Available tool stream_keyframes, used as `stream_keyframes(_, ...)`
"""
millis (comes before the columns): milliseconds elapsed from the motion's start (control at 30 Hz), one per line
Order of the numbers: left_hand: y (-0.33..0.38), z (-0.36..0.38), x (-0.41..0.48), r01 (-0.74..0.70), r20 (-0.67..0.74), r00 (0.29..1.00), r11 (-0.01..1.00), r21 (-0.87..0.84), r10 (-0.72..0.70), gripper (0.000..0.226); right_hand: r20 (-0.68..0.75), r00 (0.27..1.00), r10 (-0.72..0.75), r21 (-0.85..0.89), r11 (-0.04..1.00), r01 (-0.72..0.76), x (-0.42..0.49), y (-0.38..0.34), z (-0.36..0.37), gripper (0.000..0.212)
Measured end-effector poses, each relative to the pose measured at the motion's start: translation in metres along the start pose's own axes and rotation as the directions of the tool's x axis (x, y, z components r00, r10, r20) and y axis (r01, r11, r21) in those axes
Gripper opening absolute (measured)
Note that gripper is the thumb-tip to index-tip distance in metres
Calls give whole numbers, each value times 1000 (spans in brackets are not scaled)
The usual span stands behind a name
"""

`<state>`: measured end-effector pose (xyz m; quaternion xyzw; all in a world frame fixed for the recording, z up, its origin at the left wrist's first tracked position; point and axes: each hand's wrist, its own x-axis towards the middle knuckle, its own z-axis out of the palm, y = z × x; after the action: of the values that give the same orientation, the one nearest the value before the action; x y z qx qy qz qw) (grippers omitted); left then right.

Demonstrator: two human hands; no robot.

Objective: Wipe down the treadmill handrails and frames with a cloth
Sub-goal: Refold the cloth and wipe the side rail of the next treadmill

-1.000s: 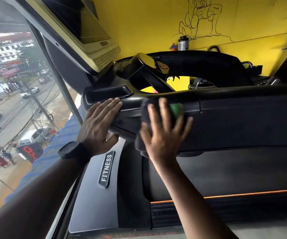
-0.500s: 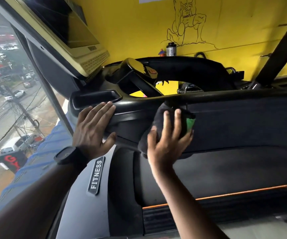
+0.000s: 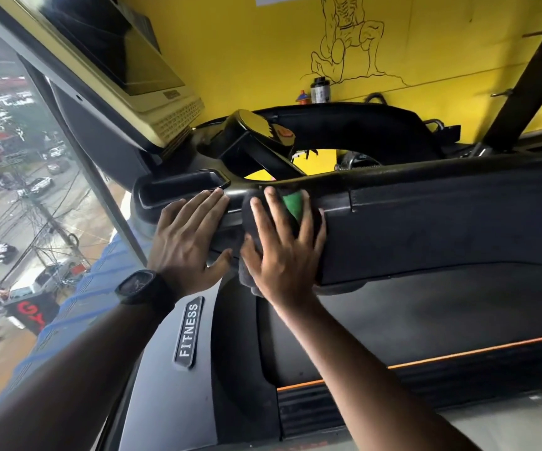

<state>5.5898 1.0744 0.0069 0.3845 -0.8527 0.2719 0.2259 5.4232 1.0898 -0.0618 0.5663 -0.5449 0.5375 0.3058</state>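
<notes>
STAGE: wiping, judged partial | right hand: fingers spread flat, pressing cloth onto frame | left hand: fingers straight, bracing just beside, holding nothing | REMAINING (judged): handrail rightward, lower frame.

We face a yellow wall bearing a line drawing, beside a window overlooking a daylit street.
</notes>
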Motion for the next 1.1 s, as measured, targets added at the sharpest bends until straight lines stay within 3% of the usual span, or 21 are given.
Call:
stream_keyframes(67, 2, -1, 1, -14, 1, 1000, 1000, -1, 14, 80, -2, 995, -96, -18, 995, 95, 11, 21, -4, 49)
stream_keyframes(133, 5, -1, 1, -52, -4, 999, 999, 3, 52, 79, -60, 995, 84, -26, 996, -85, 5, 46, -7, 47)
stream_keyframes(200, 9, -1, 2, -64, -5, 998, 998, 9, 64, 78, -120, 921, 371, 11, 928, -372, -14, 50, -7, 47)
stream_keyframes(267, 13, 0, 4, -53, -14, 998, 999, 3, 53, 77, -102, 876, 472, 36, 882, -471, -28, 28, -1, 52)
stream_keyframes(300, 14, 0, 4, -50, -18, 999, 999, 0, 50, 77, -64, 903, 425, 35, 905, -423, -30, 13, 2, 55)
stream_keyframes(367, 17, 0, 7, -51, -19, 999, 999, -6, 51, 76, 4, 984, 179, 3, 984, -179, -22, 0, 5, 58)
stream_keyframes(433, 21, 0, 11, -66, -13, 998, 998, -12, 66, 75, 19, 999, -31, -26, 999, 32, -3, 18, 1, 58)
stream_keyframes(500, 25, -1, 15, -75, 5, 997, 997, -11, 75, 76, -32, 999, 25, -17, 1000, -25, 2, 46, -6, 54)
stream_keyframes(600, 28, -3, 18, -67, 28, 997, 998, 3, 67, 78, -108, 901, 421, 45, 907, -419, -15, 62, -13, 50)
stream_keyframes(633, 28, -3, 19, -66, 28, 997, 998, 7, 66, 78, -101, 872, 479, 50, 878, -476, -18, 54, -12, 52)
stream_keyframes(700, 31, -2, 22, -68, 33, 997, 998, 3, 68, 79, -55, 915, 400, 30, 917, -399, -15, 39, -10, 54)
stream_keyframes(767, 33, -2, 25, -64, 43, 997, 998, 12, 63, 79, -20, 986, 166, -8, 986, -167, -2, 44, -11, 54)
stream_keyframes(833, 35, -2, 27, -62, 42, 997, 998, 25, 61, 80, -23, 997, 76, -35, 996, -76, 3, 64, -15, 52)
stream_keyframes(867, 35, -1, 26, -62, 44, 997, 998, 28, 61, 80, -43, 986, 160, -29, 987, -161, 0, 73, -16, 52)
stream_keyframes(933, 34, -1, 24, -58, 45, 997, 998, 37, 56, 81, -90, 889, 449, 35, 894, -448, -12, 71, -17, 53)
stream_keyframes(967, 35, -1, 24, -56, 44, 998, 998, 43, 54, 81, -94, 855, 510, 60, 860, -506, -15, 59, -16, 53)
stream_keyframes(1000, 35, 0, 25, -53, 42, 998, 998, 44, 51, 81, -78, 873, 482, 60, 876, -479, -14, 45, -13, 54)
stream_keyframes(1100, 38, 1, 28, -50, 32, 998, 998, 24, 50, 79, 7, 998, 70, 9, 997, -70, 0, 31, -9, 54)
